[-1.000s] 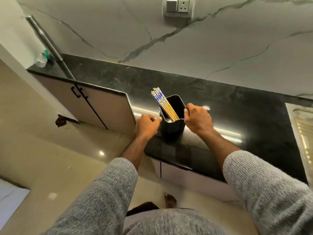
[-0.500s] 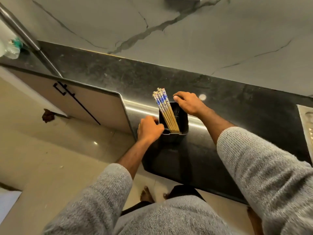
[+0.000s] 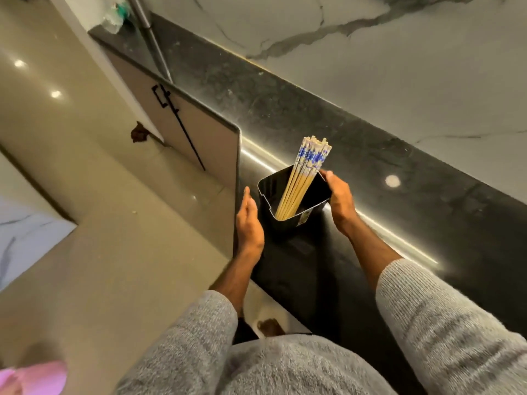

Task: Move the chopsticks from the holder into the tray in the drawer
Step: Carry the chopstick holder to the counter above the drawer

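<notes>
Wooden chopsticks [image 3: 302, 178] with blue-patterned tops stand bundled in the black holder [image 3: 288, 220] on the dark counter [image 3: 399, 195], leaning toward one o'clock. At three o'clock the right hand [image 3: 339, 201] grips the holder's rim; at nine o'clock the left hand [image 3: 248, 223] hovers just beside it, fingers straight.
</notes>
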Demonstrator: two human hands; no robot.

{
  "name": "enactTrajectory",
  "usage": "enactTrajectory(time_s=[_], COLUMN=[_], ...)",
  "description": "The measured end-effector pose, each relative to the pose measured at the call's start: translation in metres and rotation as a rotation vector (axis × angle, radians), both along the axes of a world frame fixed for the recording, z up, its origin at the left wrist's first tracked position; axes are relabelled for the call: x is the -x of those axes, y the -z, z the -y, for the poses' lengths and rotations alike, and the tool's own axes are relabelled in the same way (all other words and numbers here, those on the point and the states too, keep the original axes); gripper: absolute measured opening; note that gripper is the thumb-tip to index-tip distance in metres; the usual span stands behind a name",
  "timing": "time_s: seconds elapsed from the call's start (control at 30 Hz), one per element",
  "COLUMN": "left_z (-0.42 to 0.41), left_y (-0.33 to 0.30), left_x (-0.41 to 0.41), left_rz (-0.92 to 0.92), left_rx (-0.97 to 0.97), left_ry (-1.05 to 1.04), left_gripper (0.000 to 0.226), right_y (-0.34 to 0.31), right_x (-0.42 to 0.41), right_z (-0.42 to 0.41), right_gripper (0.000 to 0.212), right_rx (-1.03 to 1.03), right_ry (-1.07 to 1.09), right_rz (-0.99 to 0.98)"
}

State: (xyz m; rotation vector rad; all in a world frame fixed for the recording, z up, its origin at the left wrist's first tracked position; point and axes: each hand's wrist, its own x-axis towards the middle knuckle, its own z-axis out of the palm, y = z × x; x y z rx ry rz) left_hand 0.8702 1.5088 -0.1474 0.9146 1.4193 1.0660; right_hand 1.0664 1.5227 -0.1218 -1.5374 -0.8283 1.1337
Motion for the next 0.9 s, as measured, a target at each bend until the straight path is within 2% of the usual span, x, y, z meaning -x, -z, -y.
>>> enactTrajectory(time_s=[0.13,0.23,0.3,0.43,0.63,0.83,0.9], left_z=[0.015,0.022,0.024,0.016,0.003,0.000,0.000], left_y=[0.001,0.002,0.002,-0.011,-0.025,-0.028,-0.030], left_x=[-0.021,-0.027,-0.029,-0.035,-0.028,-0.028,-0.028], left_rz=[0.017,-0.054,-0.175,-0.422,-0.884,-0.920,-0.842], left_rx=[-0.024,-0.042,-0.057,-0.091,-0.239,-0.227,-0.249], left_ry=[-0.043,-0.018,-0.020,-0.173,-0.133,-0.104,-0.128], left_gripper=[0.051,0.064,0.067,0.058,0.016,0.020,0.016], right_y=[0.005,0.010,0.014,0.004,-0.001,-0.005,-0.005], right_x=[0.003,-0.001,-0.005,-0.008,-0.009,-0.003,-0.004], right_z=[-0.007,-0.008,-0.007,-0.006,-0.005,-0.003,-0.003], right_gripper=[0.044,0.033,0.031,0.020,0.016,0.014,0.018], right_rx=[-0.035,-0.073,-0.098,-0.141,-0.155,-0.128,-0.125], right_ry=[0.025,0.022,0.011,0.081,0.049,0.070,0.068], right_rz=[-0.120,-0.062,0.118,0.549,0.833,0.815,0.750])
